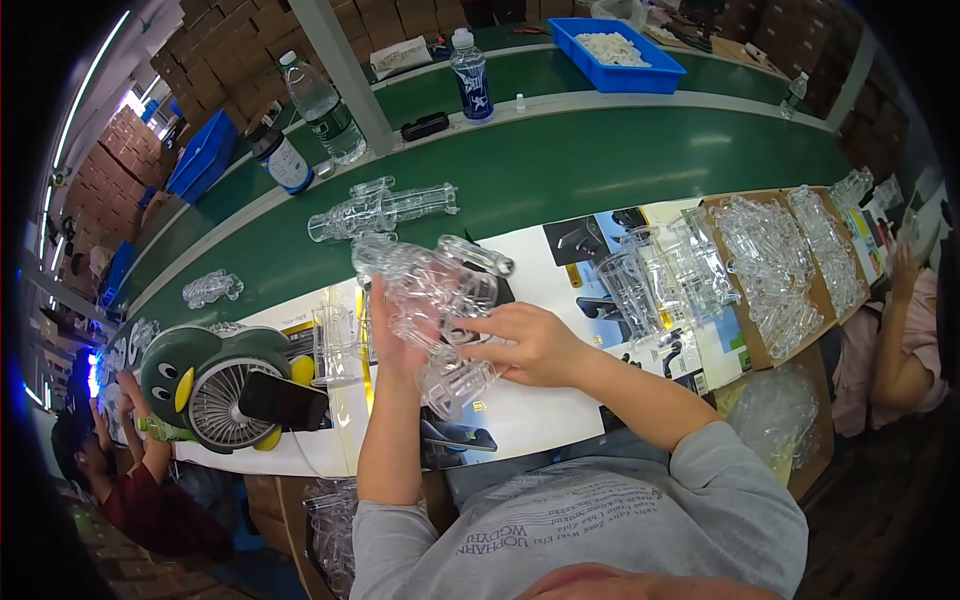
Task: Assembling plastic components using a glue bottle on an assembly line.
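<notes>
right now we hold a cluster of clear moulded plastic parts (435, 310) up over the white printed sheet (530, 400) that covers our side of the long green conveyor belt (560, 165). our left hand (392, 335) is raised behind the cluster with its palm against it, fingers closed on the plastic; our right hand (530, 345) grips the cluster from the other side, fingers curled onto its lower part. just beyond the cluster, on the belt, lie a few more clear plastic pieces (380, 210) joined in a row. to the right of the cluster stand clear plastic cups (640, 285), and further right a flat brown cardboard tray (760, 345) is heaped with the same clear parts. left of the cluster sits a small dark green penguin-shaped desk fan (215, 385), with a black phone (283, 400) leaning against it. well beyond the cluster, across the belt, stand two clear water bottles (322, 110) and a blue plastic bin (630, 60). another person's arm (895, 360) shows at the far right.
</notes>
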Demonstrator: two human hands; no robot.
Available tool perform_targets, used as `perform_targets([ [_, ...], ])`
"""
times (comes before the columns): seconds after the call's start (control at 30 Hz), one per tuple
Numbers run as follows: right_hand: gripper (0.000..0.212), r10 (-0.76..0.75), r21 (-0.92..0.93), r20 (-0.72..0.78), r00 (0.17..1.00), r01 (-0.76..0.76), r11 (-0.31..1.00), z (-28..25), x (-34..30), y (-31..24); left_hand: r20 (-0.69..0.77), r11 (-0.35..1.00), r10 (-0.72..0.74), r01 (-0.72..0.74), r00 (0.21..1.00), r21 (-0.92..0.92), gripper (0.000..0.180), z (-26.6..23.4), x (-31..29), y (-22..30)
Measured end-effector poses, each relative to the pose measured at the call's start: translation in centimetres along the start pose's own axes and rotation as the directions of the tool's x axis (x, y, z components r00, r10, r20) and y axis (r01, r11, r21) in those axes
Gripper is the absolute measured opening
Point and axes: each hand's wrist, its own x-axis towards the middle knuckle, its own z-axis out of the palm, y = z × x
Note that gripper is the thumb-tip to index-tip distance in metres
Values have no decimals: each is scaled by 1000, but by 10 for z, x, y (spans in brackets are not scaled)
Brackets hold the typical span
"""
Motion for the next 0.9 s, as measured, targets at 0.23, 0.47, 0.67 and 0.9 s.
perform_targets([
  [0.23, 34, 234, 289, 40, 972, -235, 928, -6, -5, 4, 3, 955, 222, -217, 975, -203, 49, -25, 6, 37],
  [0.47, 26, 551, 725, 523, 650, -679, 114, -12, -8, 21, 62, 952, 227, -208, 972, -223, 56, -16, 2, 38],
  [0.67, 33, 522, 674, 606, 601, -736, 64, -6, -6, 20, 202, 968, 240, -220, 950, -117, 59, -8, -2, 32],
  [0.9, 35, 512, 659, 608, 607, -745, 100, -2, -11, 24, 218, 968, 231, -246, 948, 44, 61, -6, -3, 31],
])
